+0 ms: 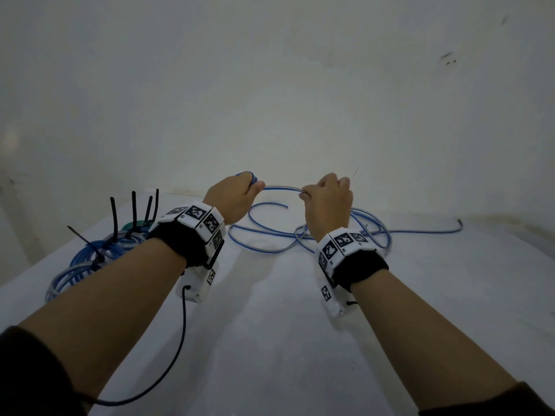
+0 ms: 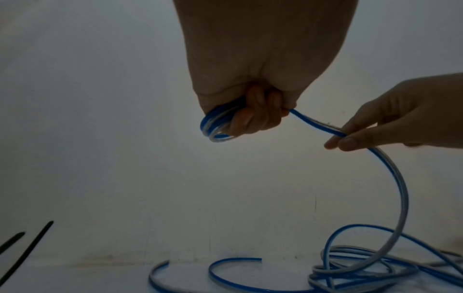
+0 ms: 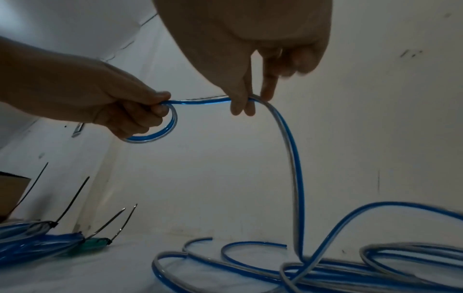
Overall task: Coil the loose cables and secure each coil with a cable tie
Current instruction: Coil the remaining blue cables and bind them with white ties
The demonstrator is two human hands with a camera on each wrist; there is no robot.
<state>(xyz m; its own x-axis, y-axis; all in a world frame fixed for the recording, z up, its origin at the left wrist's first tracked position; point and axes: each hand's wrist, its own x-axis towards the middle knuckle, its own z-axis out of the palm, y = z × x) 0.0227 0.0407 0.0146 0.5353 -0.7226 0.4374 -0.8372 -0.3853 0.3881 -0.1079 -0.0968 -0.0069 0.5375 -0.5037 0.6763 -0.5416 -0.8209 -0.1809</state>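
Note:
A blue-and-white cable (image 1: 282, 188) stretches between both raised hands. My left hand (image 1: 237, 195) grips a small coil (image 2: 215, 126) of it, a loop (image 3: 160, 130) sticking out under the curled fingers. My right hand (image 1: 327, 195) pinches the cable (image 3: 250, 99) between thumb and fingers a short way to the right. From there the cable drops (image 2: 398, 190) to a loose tangle (image 1: 345, 235) on the white table (image 1: 270, 310). One free end (image 1: 285, 206) lies near the wall.
Finished blue coils (image 1: 90, 259) bound with black cable ties (image 1: 114, 217) lie at the table's left, one green coil (image 3: 95, 242) among them. A white wall (image 1: 270, 100) stands close behind. A brown box corner (image 3: 12, 190) shows far left. A black cord (image 1: 177, 349) hangs from the left wrist camera.

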